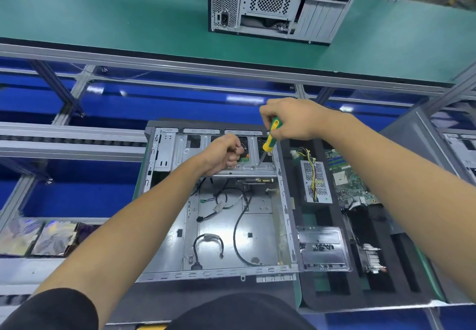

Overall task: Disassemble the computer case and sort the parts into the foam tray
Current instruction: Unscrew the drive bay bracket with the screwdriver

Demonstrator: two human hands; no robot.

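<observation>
open grey computer case (221, 229) lying on its side, loose black cables inside, black foam tray (334, 293) just to its right holding a power supply (316, 183), motherboard (350, 180), metal plate (323, 248) with screws

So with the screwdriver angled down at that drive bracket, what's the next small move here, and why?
Probably seat the tip in the screw and turn it out. The right hand grips the screwdriver, whose tip sits just right of that screw on the bracket, while the left hand pinches something small, possibly a removed screw.
</observation>
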